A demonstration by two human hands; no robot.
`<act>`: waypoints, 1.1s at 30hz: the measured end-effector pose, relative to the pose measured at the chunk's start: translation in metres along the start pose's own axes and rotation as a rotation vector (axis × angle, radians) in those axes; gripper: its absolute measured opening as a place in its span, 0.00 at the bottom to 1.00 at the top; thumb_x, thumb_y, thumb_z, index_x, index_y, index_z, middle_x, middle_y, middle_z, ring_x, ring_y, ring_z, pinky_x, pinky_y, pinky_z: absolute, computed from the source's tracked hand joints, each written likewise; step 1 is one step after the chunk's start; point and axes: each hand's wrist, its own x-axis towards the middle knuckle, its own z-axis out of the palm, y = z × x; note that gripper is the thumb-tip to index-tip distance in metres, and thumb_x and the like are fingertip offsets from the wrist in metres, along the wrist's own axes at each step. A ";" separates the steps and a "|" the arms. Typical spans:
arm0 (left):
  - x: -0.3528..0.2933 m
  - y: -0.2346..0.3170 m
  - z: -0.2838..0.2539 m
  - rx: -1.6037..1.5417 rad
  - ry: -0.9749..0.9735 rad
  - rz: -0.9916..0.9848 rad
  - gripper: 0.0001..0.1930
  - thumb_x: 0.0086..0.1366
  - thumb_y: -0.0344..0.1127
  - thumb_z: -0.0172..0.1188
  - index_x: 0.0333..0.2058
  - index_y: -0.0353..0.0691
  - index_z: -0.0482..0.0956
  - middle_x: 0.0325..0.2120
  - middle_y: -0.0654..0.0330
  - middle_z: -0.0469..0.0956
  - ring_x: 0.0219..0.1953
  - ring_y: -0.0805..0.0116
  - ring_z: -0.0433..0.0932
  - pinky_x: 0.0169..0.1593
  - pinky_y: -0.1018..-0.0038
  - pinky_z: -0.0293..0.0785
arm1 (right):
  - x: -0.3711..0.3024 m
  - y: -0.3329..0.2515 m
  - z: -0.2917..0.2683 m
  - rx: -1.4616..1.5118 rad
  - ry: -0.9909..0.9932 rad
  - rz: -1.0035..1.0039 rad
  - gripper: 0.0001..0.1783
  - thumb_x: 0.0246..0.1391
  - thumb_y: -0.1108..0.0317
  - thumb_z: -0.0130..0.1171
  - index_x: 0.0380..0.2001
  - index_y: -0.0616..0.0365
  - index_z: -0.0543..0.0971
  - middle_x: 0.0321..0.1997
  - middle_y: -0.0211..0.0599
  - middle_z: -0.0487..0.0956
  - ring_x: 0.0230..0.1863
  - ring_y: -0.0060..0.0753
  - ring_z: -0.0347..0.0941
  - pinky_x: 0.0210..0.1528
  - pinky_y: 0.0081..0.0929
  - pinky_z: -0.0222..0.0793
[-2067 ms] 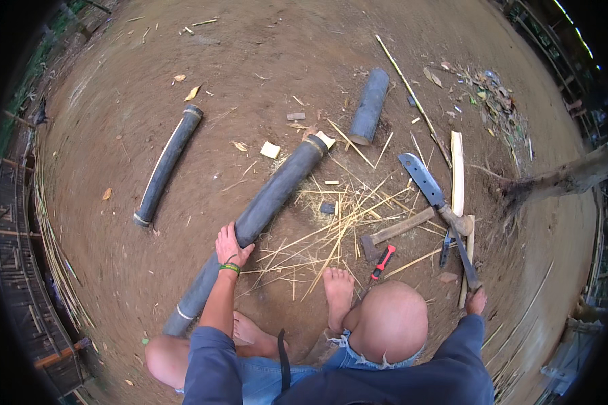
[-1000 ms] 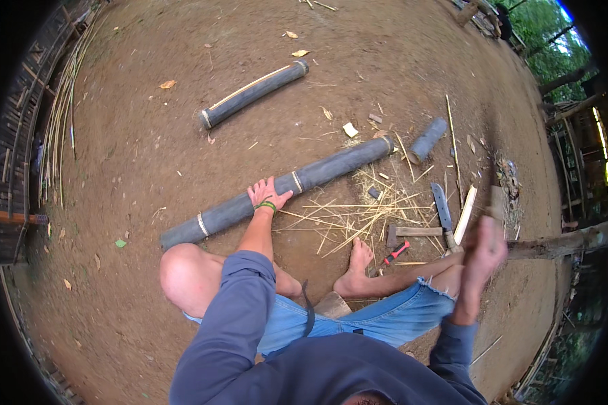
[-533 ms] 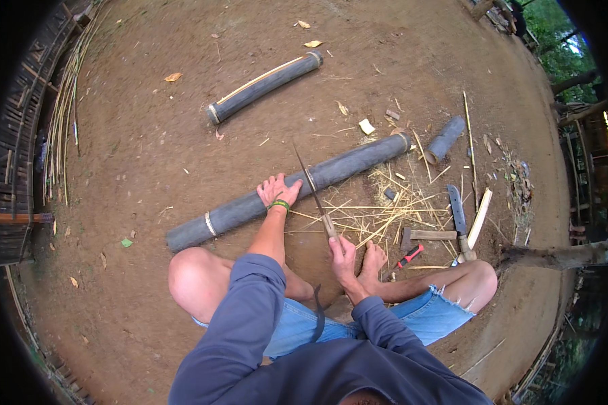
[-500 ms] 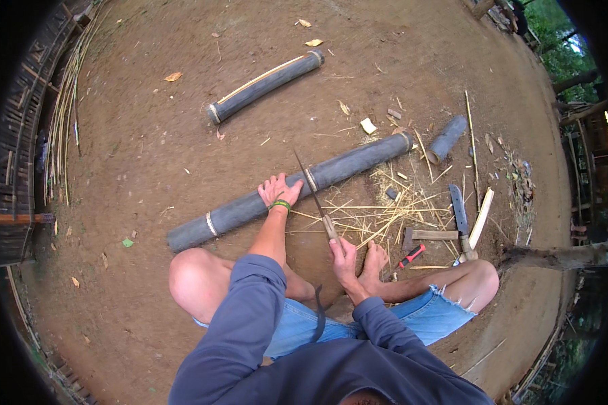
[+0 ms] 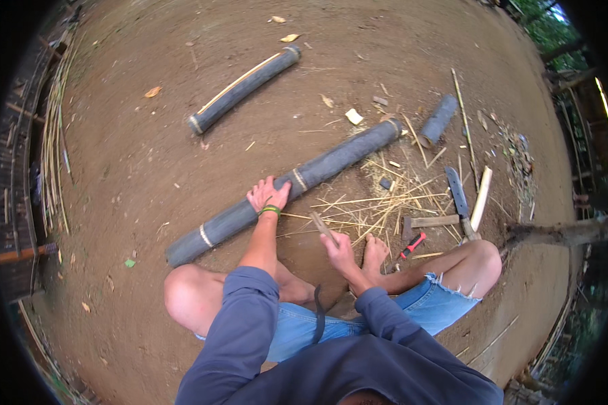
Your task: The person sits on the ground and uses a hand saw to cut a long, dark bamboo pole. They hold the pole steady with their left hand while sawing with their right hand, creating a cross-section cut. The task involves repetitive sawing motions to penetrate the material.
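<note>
A thick dark-grey bamboo pole [image 5: 344,154] with pale node rings lies slantwise on the ground before me. My left hand [image 5: 269,194] presses on it from above with spread fingers, just left of the middle ring. My right hand [image 5: 341,251] is closed round the wooden handle [image 5: 324,229] of a long-bladed tool, on the near side of the pole. The blade cannot be made out now. Under and beyond the right hand, thin bamboo strips [image 5: 385,210] are strewn next to my bare foot [image 5: 375,254].
A hatchet [image 5: 432,221], a dark-bladed machete [image 5: 458,196], a red-and-black tool [image 5: 412,245] and a pale split piece [image 5: 481,199] lie at right. A short bamboo section [image 5: 438,121] rests beyond them; another bamboo length [image 5: 246,88] lies farther off. Long thin strips [image 5: 51,155] lean at far left.
The long thin blade, seen across the pole near its middle ring before, no longer shows. My right hand has tipped the handle slightly; the left hand stays on the pole. The whole view has shifted slightly.
</note>
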 end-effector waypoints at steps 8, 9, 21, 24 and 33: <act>-0.006 0.000 0.002 -0.024 0.025 0.009 0.35 0.58 0.69 0.59 0.58 0.55 0.79 0.56 0.56 0.78 0.64 0.57 0.70 0.71 0.55 0.51 | 0.015 -0.017 0.006 0.084 -0.033 0.062 0.20 0.65 0.56 0.58 0.30 0.65 0.79 0.17 0.44 0.68 0.21 0.36 0.64 0.30 0.41 0.62; -0.010 -0.001 0.005 -0.009 0.058 0.026 0.36 0.58 0.69 0.60 0.59 0.54 0.79 0.56 0.56 0.78 0.64 0.57 0.70 0.72 0.55 0.50 | 0.005 -0.021 0.003 0.065 -0.049 0.088 0.21 0.66 0.55 0.58 0.29 0.65 0.78 0.17 0.42 0.67 0.22 0.34 0.63 0.30 0.40 0.62; -0.023 0.003 0.005 -0.055 -0.011 -0.008 0.36 0.55 0.67 0.65 0.59 0.56 0.77 0.59 0.57 0.75 0.67 0.57 0.67 0.74 0.52 0.44 | -0.014 0.016 -0.014 0.057 -0.139 0.078 0.23 0.66 0.52 0.58 0.28 0.63 0.76 0.17 0.38 0.65 0.22 0.32 0.61 0.29 0.37 0.60; -0.015 -0.001 0.002 -0.067 -0.042 -0.032 0.35 0.56 0.66 0.64 0.59 0.55 0.77 0.58 0.57 0.76 0.67 0.57 0.67 0.73 0.52 0.44 | -0.012 0.015 -0.007 0.078 -0.139 0.079 0.23 0.66 0.52 0.59 0.27 0.64 0.77 0.17 0.40 0.66 0.22 0.33 0.61 0.29 0.38 0.60; -0.017 0.001 0.001 -0.078 -0.008 -0.031 0.34 0.58 0.66 0.61 0.57 0.53 0.77 0.57 0.56 0.77 0.65 0.55 0.68 0.72 0.51 0.47 | -0.001 0.026 -0.002 0.051 -0.091 0.077 0.26 0.65 0.54 0.59 0.21 0.65 0.74 0.14 0.43 0.64 0.18 0.37 0.58 0.25 0.41 0.55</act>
